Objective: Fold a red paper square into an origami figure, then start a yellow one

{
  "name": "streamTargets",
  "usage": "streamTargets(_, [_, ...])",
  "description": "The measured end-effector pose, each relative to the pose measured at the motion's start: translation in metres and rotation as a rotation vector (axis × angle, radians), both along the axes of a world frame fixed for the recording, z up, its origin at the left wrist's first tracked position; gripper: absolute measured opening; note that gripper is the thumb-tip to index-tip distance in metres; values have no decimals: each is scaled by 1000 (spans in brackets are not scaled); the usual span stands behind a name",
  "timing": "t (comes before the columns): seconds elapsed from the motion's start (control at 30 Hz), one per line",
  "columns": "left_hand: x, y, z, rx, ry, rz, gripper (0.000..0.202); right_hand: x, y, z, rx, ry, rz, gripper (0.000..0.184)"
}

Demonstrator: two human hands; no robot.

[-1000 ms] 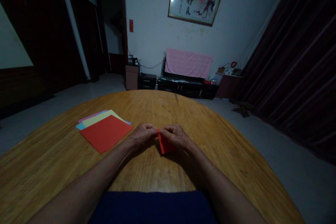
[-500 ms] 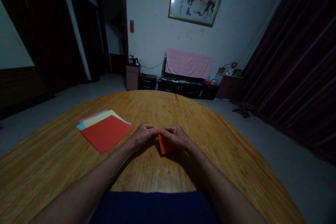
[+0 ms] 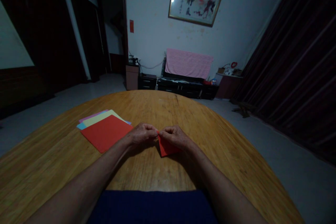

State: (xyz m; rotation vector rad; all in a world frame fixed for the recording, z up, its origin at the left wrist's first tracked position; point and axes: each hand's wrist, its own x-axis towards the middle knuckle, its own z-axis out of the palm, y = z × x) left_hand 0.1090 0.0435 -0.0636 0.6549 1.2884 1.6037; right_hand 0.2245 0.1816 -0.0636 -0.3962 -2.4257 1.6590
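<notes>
A red paper piece (image 3: 168, 148) is held just above or against the desk (image 3: 210, 136), in front of the person's body; contact with the wood cannot be told. Its upper tip is pinched by the fingers of the left hand (image 3: 141, 134), and its upper side is gripped between the thumb and fingers of the right hand (image 3: 175, 137). The tip is pointed away from the body, and the left edge is seen running back toward it, leaning slightly right. The long axis cannot be told, since the right part is covered by the right hand.

To the left, a stack of coloured sheets (image 3: 105, 134) is laid, topped with red; yellow, blue and pink are shown beneath. Its near right side is overlapped by the left forearm (image 3: 105, 168). The desk's near edge is bordered by dark blue cloth (image 3: 152, 206).
</notes>
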Motion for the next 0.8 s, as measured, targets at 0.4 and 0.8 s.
streamTargets(0.4, [0,-3,4,-64,94,31,8,-1,-12,4,-69,20,-101,26])
streamTargets(0.8, [5,10,-2,-10,224,294,15,-13,-18,4,-70,142,-303,21])
